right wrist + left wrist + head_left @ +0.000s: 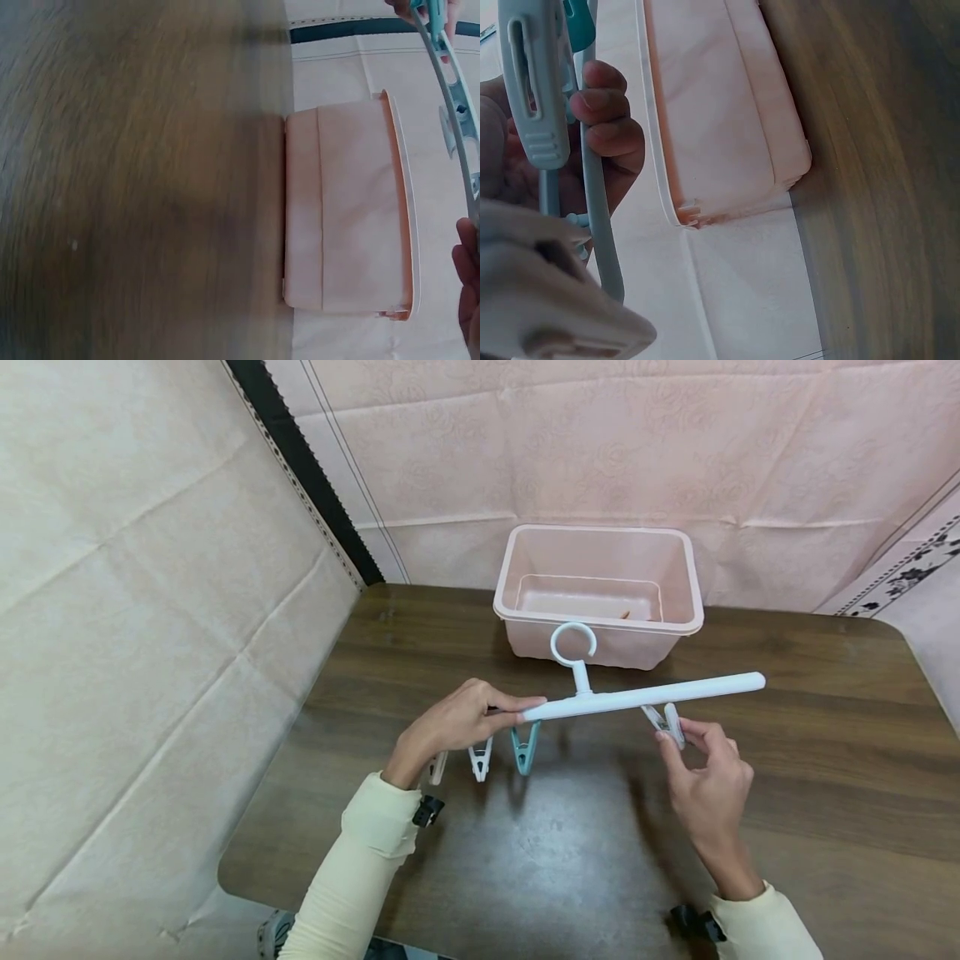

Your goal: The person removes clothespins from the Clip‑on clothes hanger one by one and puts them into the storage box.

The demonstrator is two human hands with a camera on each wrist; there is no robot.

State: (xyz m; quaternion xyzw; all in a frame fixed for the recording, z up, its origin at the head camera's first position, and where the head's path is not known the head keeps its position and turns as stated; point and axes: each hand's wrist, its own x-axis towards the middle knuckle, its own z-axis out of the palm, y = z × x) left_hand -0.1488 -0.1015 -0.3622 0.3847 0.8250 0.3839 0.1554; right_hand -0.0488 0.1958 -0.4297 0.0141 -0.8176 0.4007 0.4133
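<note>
A pale blue-white clip hanger is held up over the table with its hook upward. My left hand grips its left part between thumb and fingers. Below that hand hang a teal clip, a white clip and a beige clip, partly hidden by the wrist. At the hanger's right half, my right hand pinches a pale grey clip whose upper end meets the bar's underside. Whether that clip is attached cannot be told. In the left wrist view, fingers curl round the bar.
A pink plastic bin stands behind the hanger at the table's back edge, with a small orange-brown bit inside. The brown wooden table spreads beneath both hands. Pale cloth hangs behind it and at the left.
</note>
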